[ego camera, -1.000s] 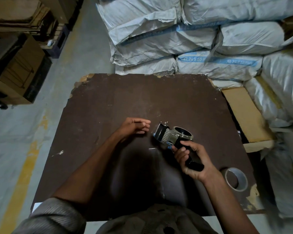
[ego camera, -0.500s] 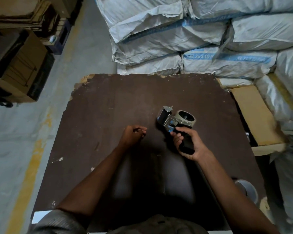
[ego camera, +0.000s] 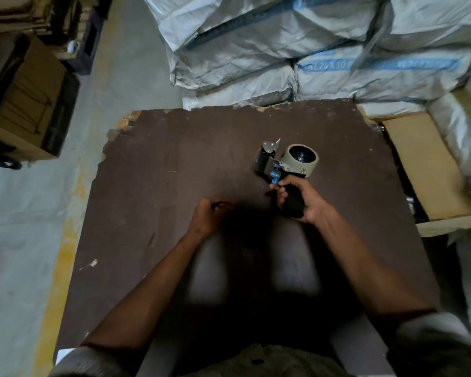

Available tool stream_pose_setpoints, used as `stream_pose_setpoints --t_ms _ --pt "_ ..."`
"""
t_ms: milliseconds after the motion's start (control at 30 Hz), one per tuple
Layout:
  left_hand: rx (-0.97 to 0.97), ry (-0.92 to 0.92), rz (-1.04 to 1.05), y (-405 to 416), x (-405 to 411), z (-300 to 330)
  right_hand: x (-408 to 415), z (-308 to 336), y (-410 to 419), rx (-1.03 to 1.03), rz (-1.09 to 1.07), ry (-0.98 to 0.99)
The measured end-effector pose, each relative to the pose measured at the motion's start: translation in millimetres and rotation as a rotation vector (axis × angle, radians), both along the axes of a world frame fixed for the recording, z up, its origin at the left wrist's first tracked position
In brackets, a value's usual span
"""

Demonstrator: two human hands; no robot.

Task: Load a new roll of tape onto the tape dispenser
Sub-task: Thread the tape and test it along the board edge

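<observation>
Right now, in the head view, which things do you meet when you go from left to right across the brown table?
Left hand curled on the table → black roller end of the tape dispenser → right hand gripping its black handle → cardboard box beside the table's right edge.

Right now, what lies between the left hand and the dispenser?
Nothing: in the head view only bare, shadowed board separates the left hand from the dispenser, which the right hand holds by its handle.

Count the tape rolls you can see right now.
1: a roll sits on the dispenser held by the right hand. Any spare roll may lie out of frame.
</observation>
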State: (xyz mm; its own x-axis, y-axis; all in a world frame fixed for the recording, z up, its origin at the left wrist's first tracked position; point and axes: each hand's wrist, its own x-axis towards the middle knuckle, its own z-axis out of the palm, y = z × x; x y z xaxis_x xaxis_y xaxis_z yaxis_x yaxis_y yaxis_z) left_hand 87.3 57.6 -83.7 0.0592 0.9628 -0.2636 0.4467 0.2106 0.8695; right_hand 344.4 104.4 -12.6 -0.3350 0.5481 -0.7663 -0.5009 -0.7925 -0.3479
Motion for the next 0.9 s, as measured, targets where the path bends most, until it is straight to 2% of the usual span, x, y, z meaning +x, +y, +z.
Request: stream_pose_setpoints --t_ms 467,900 --pt "0.020 0.052 0.015 -0.9 1.6 -0.1 5.5 -21.2 24.2 0.033 0.106 -0.061" --pt "0.000 0.004 0.006 -5.9 7.1 4.6 13.9 -36.6 22.3 -0.004 0.135 -0.119"
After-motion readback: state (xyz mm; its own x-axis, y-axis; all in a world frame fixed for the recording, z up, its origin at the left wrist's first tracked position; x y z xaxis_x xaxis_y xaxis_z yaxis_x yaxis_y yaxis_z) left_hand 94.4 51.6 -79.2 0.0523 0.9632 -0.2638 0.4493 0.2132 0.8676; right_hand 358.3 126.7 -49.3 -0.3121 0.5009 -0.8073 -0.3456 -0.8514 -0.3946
